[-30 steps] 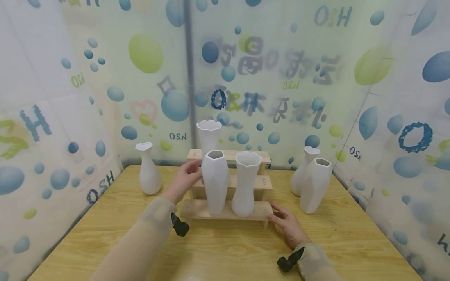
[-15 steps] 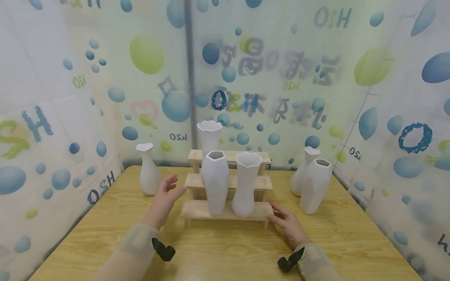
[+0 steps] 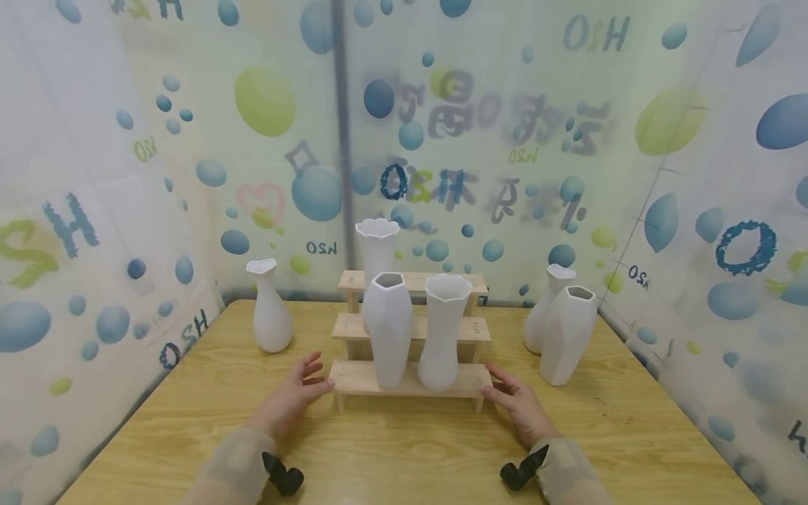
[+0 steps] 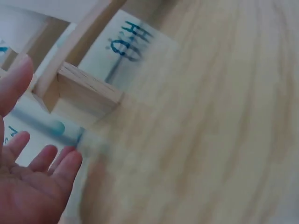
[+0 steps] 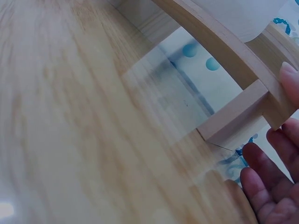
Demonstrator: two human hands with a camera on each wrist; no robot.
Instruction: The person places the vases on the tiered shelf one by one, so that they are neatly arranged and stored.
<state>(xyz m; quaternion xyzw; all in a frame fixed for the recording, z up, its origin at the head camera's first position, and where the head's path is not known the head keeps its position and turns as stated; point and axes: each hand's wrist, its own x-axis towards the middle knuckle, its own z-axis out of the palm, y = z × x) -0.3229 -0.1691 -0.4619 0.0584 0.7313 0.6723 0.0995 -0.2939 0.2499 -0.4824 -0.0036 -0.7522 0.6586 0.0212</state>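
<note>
A three-step wooden stand [image 3: 473,379] stands on the table, its lowest step toward me. On that step are a faceted white vase [image 3: 389,337] and a white vase with a wavy rim [image 3: 440,344]. Another wavy-rimmed vase [image 3: 376,242] rises behind them, its lower part hidden. My left hand [image 3: 290,401] is beside the left end of the lowest step, fingers spread, thumb tip close to the board; contact is unclear. At the opposite end, my right hand [image 3: 520,410] holds the board's corner [image 5: 271,100] between thumb and fingers.
A narrow-necked white vase [image 3: 271,315] stands at the table's left. On the right, a faceted vase [image 3: 566,340] partly covers a narrow-necked one [image 3: 539,315]. Patterned curtains [image 3: 265,168] enclose the wooden table [image 3: 404,456] at the back and sides.
My left hand has left the side of the faceted vase, drawn back to the left, and come down to the lowest step's left end. The right hand and the vases stay put.
</note>
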